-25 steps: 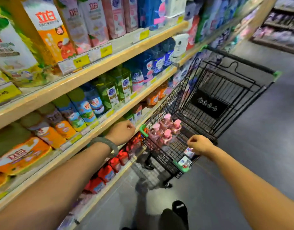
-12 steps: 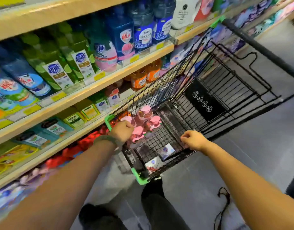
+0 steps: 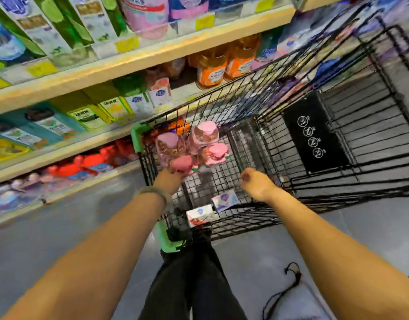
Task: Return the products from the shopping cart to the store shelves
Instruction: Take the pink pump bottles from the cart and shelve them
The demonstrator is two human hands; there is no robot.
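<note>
The black wire shopping cart (image 3: 332, 93) with green corner guards stands beside the shelves. Several pink-capped bottles (image 3: 207, 135) are clustered in its near left corner. Two small white packets (image 3: 224, 200) lie on its floor. My left hand (image 3: 169, 180) is at the cart's left rim, right against the nearest pink bottle (image 3: 182, 163); its fingers are hidden, so its grip is unclear. My right hand (image 3: 256, 184) is closed in a fist at the cart's near right edge.
Wooden store shelves (image 3: 129, 63) run along the left, packed with green, blue and orange detergent bottles (image 3: 211, 68) and red packs (image 3: 92, 160) on the lowest level. Grey floor lies all around. My dark trouser legs (image 3: 194, 278) are below the cart, and a black cord (image 3: 289, 287) dangles at the right.
The view has tilted down and closed in on the cart. My left hand has shifted inward toward the pink bottles. My right hand has stayed at the cart's edge.
</note>
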